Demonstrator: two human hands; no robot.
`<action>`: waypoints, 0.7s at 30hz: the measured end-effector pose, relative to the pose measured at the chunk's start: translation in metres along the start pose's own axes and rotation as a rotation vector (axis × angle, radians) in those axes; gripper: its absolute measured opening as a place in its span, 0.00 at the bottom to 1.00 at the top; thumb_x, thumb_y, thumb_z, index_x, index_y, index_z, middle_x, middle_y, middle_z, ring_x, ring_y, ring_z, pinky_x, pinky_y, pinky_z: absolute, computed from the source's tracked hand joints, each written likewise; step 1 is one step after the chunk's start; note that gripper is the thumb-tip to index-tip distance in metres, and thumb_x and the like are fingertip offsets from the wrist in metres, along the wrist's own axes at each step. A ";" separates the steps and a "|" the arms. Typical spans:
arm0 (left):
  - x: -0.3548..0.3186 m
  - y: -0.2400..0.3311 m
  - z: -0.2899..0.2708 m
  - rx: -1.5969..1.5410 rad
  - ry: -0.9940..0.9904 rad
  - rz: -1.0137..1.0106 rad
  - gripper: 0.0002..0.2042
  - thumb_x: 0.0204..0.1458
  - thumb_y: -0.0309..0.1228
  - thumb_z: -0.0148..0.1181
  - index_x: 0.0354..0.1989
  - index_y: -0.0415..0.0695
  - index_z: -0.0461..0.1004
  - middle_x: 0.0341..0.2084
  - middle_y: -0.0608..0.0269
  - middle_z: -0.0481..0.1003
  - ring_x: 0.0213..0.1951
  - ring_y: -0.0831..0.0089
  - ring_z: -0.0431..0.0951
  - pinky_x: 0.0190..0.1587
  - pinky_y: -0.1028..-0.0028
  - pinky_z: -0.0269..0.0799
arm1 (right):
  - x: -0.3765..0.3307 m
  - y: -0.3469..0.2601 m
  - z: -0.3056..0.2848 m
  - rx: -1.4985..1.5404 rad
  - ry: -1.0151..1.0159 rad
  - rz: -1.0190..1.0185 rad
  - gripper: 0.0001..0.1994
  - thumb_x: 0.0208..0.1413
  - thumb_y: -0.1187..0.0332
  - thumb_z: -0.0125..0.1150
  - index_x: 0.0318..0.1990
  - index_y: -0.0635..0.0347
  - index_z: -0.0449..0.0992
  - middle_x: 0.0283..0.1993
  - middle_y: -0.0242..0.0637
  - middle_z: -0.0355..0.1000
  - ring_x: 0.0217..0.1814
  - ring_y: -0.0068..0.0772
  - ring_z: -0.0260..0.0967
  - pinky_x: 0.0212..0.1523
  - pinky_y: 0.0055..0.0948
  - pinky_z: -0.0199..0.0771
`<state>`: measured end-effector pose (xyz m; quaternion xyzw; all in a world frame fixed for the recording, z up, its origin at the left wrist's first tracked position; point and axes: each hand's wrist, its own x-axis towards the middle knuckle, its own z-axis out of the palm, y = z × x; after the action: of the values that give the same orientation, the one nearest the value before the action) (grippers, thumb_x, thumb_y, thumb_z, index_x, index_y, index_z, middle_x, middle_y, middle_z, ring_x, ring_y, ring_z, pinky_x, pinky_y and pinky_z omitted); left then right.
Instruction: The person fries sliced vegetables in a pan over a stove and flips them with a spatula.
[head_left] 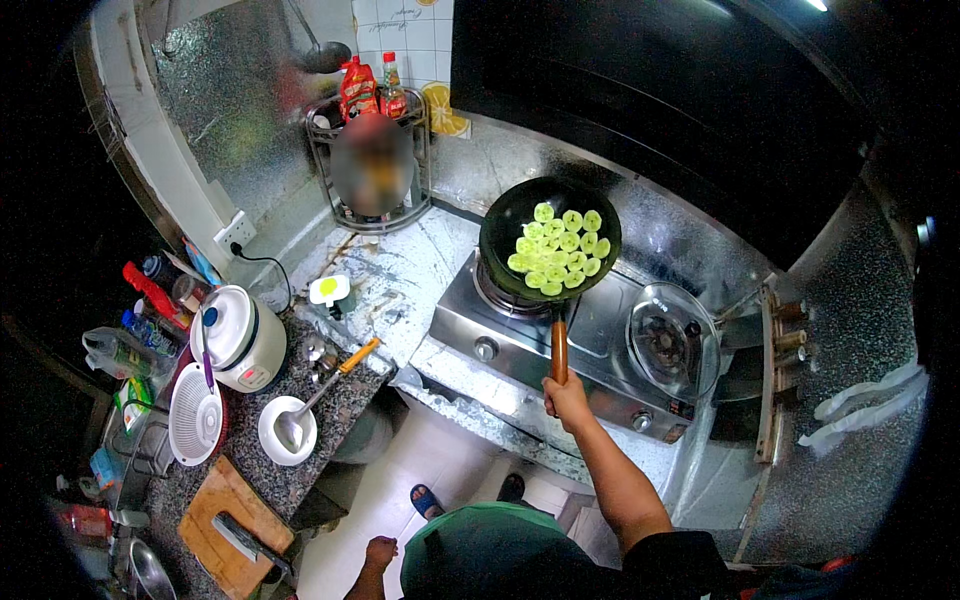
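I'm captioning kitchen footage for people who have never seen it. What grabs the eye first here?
The black round wok on the steel gas stove, filled with pale green vegetable slices, stands out at centre. The right hand grips its wooden handle. At left, a white rice cooker sits on the speckled granite counter.

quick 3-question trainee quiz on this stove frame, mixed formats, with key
1. True or false: the right hand grips the wooden handle of the black wok.
2. The green slices lie: A) on the cutting board B) in the wok C) in the white bowl
3. Fill in: the left hand hangs by the person's side and holds ____.

Key: 1 true; 2 B; 3 nothing.
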<state>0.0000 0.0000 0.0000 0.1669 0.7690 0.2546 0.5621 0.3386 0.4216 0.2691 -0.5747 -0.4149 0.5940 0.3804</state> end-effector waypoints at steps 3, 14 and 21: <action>-0.001 -0.002 0.001 0.003 0.018 -0.028 0.11 0.47 0.34 0.54 0.22 0.37 0.72 0.17 0.59 0.73 0.19 0.71 0.74 0.25 0.72 0.72 | -0.003 -0.002 0.001 -0.002 0.013 0.012 0.09 0.50 0.72 0.52 0.33 0.57 0.57 0.17 0.30 0.58 0.11 0.22 0.55 0.09 0.23 0.54; 0.013 -0.026 0.010 0.062 0.017 -0.004 0.11 0.48 0.32 0.54 0.24 0.35 0.71 0.17 0.58 0.73 0.18 0.71 0.73 0.24 0.73 0.71 | -0.006 -0.006 0.006 -0.022 0.018 0.000 0.09 0.50 0.72 0.52 0.35 0.58 0.58 0.18 0.30 0.59 0.11 0.21 0.56 0.09 0.22 0.55; 0.009 -0.028 0.005 0.149 0.005 0.015 0.13 0.48 0.35 0.52 0.27 0.34 0.71 0.18 0.56 0.74 0.19 0.70 0.75 0.25 0.72 0.72 | 0.009 0.009 0.015 -0.042 0.057 -0.033 0.09 0.47 0.73 0.52 0.35 0.58 0.59 0.18 0.30 0.58 0.11 0.21 0.56 0.09 0.23 0.56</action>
<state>0.0026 -0.0164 -0.0243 0.2133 0.7859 0.2013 0.5444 0.3238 0.4258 0.2573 -0.5925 -0.4258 0.5621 0.3895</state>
